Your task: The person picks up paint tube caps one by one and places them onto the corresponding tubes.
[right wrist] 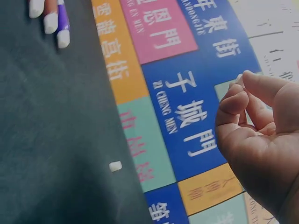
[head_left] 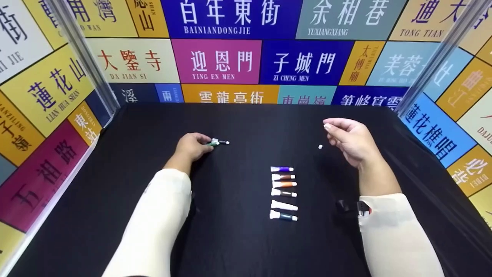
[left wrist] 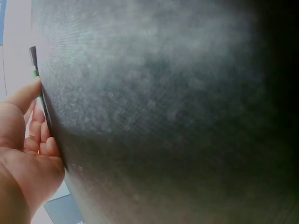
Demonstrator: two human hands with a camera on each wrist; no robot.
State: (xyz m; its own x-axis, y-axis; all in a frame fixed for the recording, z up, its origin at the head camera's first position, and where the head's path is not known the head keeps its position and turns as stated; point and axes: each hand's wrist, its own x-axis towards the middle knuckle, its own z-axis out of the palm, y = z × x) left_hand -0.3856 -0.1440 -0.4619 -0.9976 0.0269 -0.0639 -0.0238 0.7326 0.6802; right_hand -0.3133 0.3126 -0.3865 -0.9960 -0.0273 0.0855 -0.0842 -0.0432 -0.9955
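My left hand [head_left: 192, 147] is low over the black cloth at the left, thumb and fingers pinching a small green paint tube [head_left: 212, 144]. Right beside it is a dark paint tube [head_left: 223, 142] with a white tip; whether the hand also holds this one is unclear. In the left wrist view the green tube [left wrist: 35, 73] shows only partly past the thumb. Raised at the right, my right hand [head_left: 351, 140] pinches a tiny white cap [right wrist: 239, 79] between thumb and forefinger. Another white cap [head_left: 320, 146] lies on the cloth below those fingertips.
Several small paint tubes [head_left: 283, 184] lie in a column right of the middle, white-capped ends to the right. Black cloth [head_left: 238, 238] covers the table. Behind and at both sides stand panels [head_left: 223, 61] with coloured street-name signs and metal corner posts [head_left: 86, 57].
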